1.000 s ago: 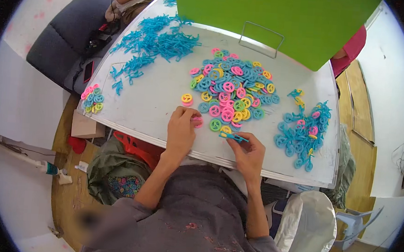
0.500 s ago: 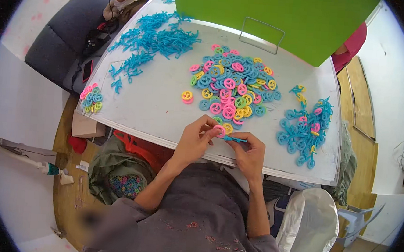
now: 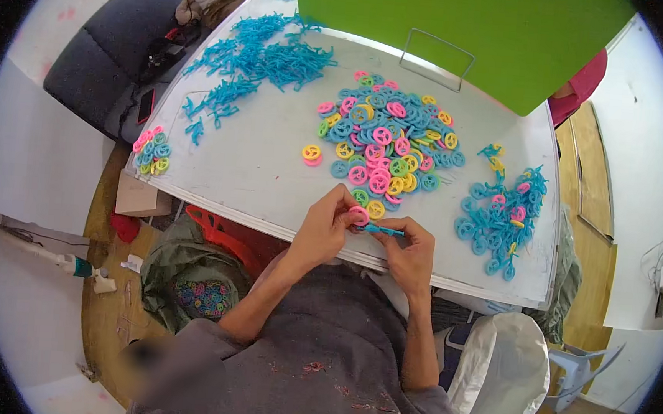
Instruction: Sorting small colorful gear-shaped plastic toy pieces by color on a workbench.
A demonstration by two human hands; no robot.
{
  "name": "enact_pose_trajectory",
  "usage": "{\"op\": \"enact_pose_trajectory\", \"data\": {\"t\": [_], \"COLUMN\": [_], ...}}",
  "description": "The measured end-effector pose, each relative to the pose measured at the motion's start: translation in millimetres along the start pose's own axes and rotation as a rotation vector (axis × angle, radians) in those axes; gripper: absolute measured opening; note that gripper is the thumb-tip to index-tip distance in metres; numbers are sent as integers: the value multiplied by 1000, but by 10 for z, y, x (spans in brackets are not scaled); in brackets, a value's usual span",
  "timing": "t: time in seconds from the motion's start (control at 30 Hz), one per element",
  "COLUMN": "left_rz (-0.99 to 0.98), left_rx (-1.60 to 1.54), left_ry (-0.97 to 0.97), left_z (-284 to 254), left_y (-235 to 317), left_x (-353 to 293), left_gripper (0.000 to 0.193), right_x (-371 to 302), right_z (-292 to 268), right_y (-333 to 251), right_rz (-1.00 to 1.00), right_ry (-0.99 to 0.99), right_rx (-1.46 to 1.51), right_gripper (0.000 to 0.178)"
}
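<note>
Near the table's front edge, my left hand (image 3: 320, 228) pinches a small pink plastic wheel (image 3: 358, 216) with spokes. My right hand (image 3: 411, 257) is closed on a thin blue plastic stick piece (image 3: 386, 231), whose left end meets the wheel. Fingertips hide whether the two are joined. Just beyond my hands lies a heap of blue, pink, yellow and green wheels (image 3: 382, 136). To its right is a pile of blue sticks with wheels on them (image 3: 492, 222). A heap of loose blue stick pieces (image 3: 284, 64) spreads at the far left.
A green panel (image 3: 451, 31) with a wire handle (image 3: 439, 58) stands at the table's far side. Several wheels (image 3: 152, 150) sit at the left corner. Below are a green sack (image 3: 165, 272) of small coloured pieces and a white bag (image 3: 500, 373). Other people show at the far edges.
The view has shifted slightly, so the table's contents sit a little differently in the picture. My hands keep the same grip on the pink wheel and blue stick piece.
</note>
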State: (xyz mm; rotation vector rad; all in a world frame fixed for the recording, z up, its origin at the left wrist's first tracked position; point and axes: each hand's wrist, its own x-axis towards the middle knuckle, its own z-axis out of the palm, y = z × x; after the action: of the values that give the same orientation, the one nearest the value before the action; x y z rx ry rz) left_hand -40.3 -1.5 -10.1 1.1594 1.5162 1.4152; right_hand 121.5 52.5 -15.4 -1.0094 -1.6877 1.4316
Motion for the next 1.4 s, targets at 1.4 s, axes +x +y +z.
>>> {"op": "enact_pose_trajectory", "data": {"t": [1.4], "left_rz": [65], "left_rx": [-133], "left_ry": [70], "left_z": [190], "left_y": [-109], "left_x": [32], "left_gripper": [11], "right_x": [117], "right_z": [113], "right_y": [87], "right_rz": [15], "right_ry": [247], "right_rx": [126], "right_gripper": [11]}}
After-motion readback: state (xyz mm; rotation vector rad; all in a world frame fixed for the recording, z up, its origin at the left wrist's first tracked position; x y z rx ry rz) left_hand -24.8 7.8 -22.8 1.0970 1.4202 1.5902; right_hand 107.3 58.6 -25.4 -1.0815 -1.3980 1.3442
